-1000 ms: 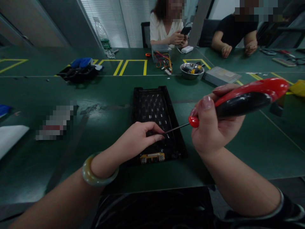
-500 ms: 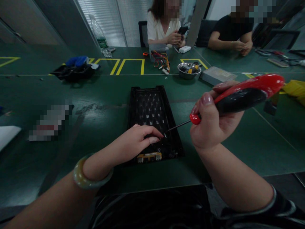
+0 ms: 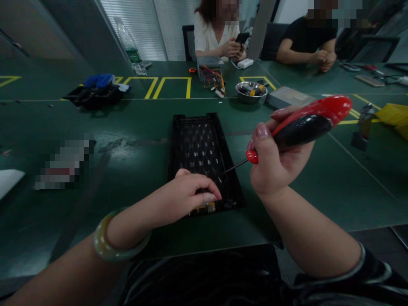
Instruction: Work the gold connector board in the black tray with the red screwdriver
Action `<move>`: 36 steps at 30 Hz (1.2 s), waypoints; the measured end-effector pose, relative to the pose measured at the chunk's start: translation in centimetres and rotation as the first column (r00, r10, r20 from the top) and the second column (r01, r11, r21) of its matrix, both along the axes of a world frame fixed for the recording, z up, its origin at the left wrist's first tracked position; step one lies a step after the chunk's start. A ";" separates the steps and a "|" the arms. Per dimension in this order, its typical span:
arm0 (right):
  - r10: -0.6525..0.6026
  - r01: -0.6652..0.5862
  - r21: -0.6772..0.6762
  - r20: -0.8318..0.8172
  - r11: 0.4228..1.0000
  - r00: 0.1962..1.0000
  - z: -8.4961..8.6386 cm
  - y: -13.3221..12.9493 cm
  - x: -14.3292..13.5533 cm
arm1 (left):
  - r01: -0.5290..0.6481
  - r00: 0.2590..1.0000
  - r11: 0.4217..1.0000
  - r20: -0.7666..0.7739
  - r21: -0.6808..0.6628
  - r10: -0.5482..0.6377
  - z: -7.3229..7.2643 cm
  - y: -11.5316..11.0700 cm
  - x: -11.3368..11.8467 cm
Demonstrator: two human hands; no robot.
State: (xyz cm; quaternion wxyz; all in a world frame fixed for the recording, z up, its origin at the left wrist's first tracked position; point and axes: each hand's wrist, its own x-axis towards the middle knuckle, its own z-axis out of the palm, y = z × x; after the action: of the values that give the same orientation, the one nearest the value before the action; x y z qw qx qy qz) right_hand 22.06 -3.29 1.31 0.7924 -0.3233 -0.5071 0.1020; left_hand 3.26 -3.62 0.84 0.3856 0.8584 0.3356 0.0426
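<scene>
A black rectangular casing (image 3: 199, 144) with rows of small slots lies on the green table in front of me. My right hand (image 3: 274, 157) grips a screwdriver (image 3: 306, 129) with a red and black handle; its thin shaft slants down left, and the tip is over the casing's right part. My left hand (image 3: 194, 193) is over the casing's near end, thumb and index finger close together; whatever may be between them is too small to tell. Under it, a small yellowish board (image 3: 208, 208) with metal connectors is partly hidden.
Across the table stand a metal bowl (image 3: 251, 92) of tools, a grey box (image 3: 288, 98), a box with coloured wires (image 3: 210, 70) and a black tray (image 3: 98, 95). A blurred packet (image 3: 65, 165) lies left. Two people sit opposite.
My left hand has moved slightly toward the casing's near edge, covering more of the yellowish board. The screwdriver handle and my right hand have shifted a little left.
</scene>
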 end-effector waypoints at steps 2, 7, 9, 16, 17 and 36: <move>-0.025 0.025 -0.011 0.041 1.000 0.999 -0.2 0.2 0.1 | -0.039 0.999 0.998 -0.030 -0.040 0.038 0.1 -0.3 0.0; -0.016 0.018 -0.026 0.067 0.999 0.998 -0.4 0.3 0.3 | -0.042 0.998 0.998 -0.053 0.052 0.044 0.0 -0.3 0.0; -0.004 0.005 -0.012 0.079 1.000 0.997 -0.4 0.3 0.3 | -0.048 0.997 0.993 -0.061 0.105 0.054 -0.1 -0.3 0.0; -0.026 0.033 -0.046 0.144 0.998 0.989 -0.6 0.3 0.5 | -0.079 0.991 0.983 -0.090 0.167 0.095 -0.8 -0.3 0.2; -0.025 0.033 -0.053 0.149 0.998 0.989 -0.6 0.3 0.5 | -0.079 0.991 0.984 -0.096 0.163 0.096 -0.9 -0.3 0.3; 0.353 -0.345 -0.077 0.151 0.935 0.923 0.9 -2.9 -0.4 | -0.087 0.993 0.979 -0.059 0.187 0.100 -0.7 -0.7 0.5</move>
State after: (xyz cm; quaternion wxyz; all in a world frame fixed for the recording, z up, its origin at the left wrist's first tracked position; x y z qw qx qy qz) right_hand 21.67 -6.19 2.18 0.7096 -0.2542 -0.6166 0.2272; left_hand 3.72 -4.31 0.11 0.2906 0.8746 0.3832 0.0621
